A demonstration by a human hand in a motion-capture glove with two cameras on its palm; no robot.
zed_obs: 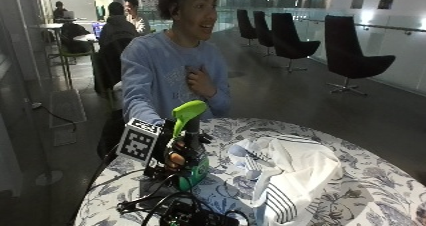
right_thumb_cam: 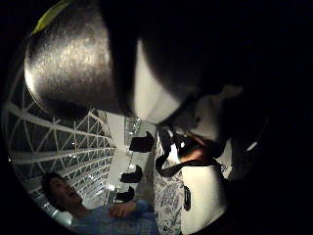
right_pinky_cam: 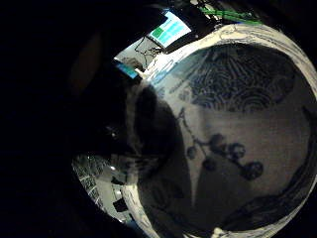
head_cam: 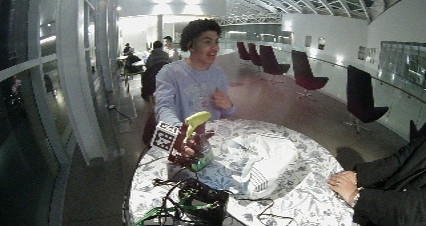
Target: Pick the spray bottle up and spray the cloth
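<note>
Spray bottle (zed_obs: 189,148) first: it stands upright on the round table (zed_obs: 373,186), with its lime-green trigger head at the top and a green-labelled body at the base. The gloved right hand (zed_obs: 178,155) is wrapped round its dark neck and upper body, fingers (zed_obs: 174,158) curled about it just under the trigger head. The bottle's base seems to touch the tablecloth, though the hand and cables hide enough that this is not certain.

Beside the grip, on the side away from the person's right arm, lies the cloth (zed_obs: 293,176): a crumpled white piece with dark stripes near one edge, heaped on the blue-and-white floral tablecloth (zed_obs: 226,131). Its nearest folds are close to the bottle but apart from it. The trigger head leans toward that heap.

Behind the grip sits the person in a pale blue sweatshirt (zed_obs: 160,81), with the bare left hand (zed_obs: 198,82) raised against the chest, well above the table.

In the thumb side palm view a dark, rounded, glossy surface (right_thumb_cam: 73,63) fills the space next to the palm, very likely the bottle's body. The little finger side palm view looks down on the tablecloth's blue print (right_pinky_cam: 233,153), with a dark mass close against the palm.

Below the grip, near the table's edge, is a black box (head_cam: 203,198) with green cables.
</note>
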